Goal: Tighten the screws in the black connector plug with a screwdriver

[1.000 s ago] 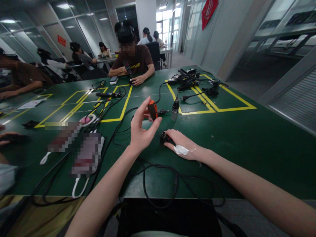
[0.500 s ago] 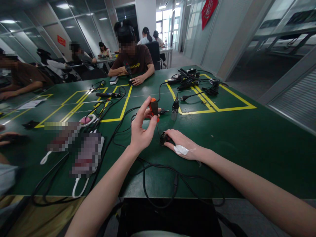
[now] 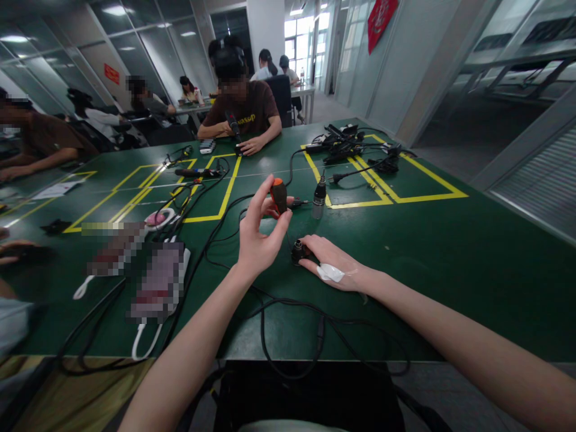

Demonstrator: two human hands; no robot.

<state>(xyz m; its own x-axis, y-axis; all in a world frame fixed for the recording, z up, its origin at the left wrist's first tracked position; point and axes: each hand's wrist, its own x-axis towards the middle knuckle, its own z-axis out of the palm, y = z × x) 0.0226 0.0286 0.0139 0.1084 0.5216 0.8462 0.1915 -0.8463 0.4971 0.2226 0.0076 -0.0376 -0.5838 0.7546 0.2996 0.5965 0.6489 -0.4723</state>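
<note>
My left hand point(image 3: 264, 231) is closed on the orange and black handle of a screwdriver point(image 3: 279, 197), holding it upright above the table. Its thin shaft slants down toward a small black part with a metal collar point(image 3: 297, 251); whether the tip touches the part I cannot tell. My right hand point(image 3: 324, 258), with white tape near the wrist, grips that part from the right and steadies it on the tabletop. Just beyond my hands stands a soldering-iron-like piece with a clear and black body and a pointed metal tip point(image 3: 319, 198).
Black cables point(image 3: 315, 315) loop over the green table point(image 3: 450, 264) near its front edge. Two phone-like devices point(image 3: 159, 279) lie at left. A heap of black cords and tools point(image 3: 342, 144) lies at the back right. Across the table, a person point(image 3: 245, 108) handles a dark tool.
The screwdriver handle has turned and tilted slightly within my left hand's fingers. My right hand and the black part have stayed in place.
</note>
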